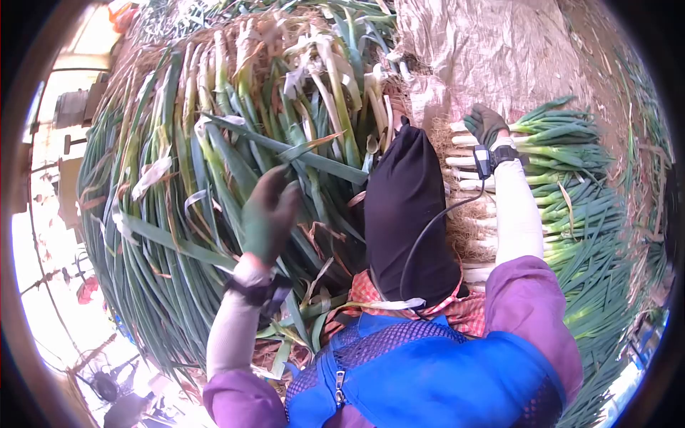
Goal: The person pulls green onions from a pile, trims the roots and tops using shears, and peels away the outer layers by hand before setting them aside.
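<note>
My left hand [270, 214], in a dark green glove, is over the big pile of untrimmed green onions [214, 150]. Its thumb stands apart from the fingers and nothing shows between them; the hand is slightly blurred. A long loose leaf [300, 153] lies across the pile just above it. My right hand [486, 125], also gloved, has its fingers curled at the white stems at the top of the row of cleaned green onions [564, 185]. White stem shows on both sides of that hand, though the fingers partly hide what they grip.
My leg in dark cloth [407, 207] lies between pile and row. A pale woven sheet [485, 50] spreads at the top, with dry soil and straw [606, 78] along the right. A cable [421, 242] runs to my right wrist device.
</note>
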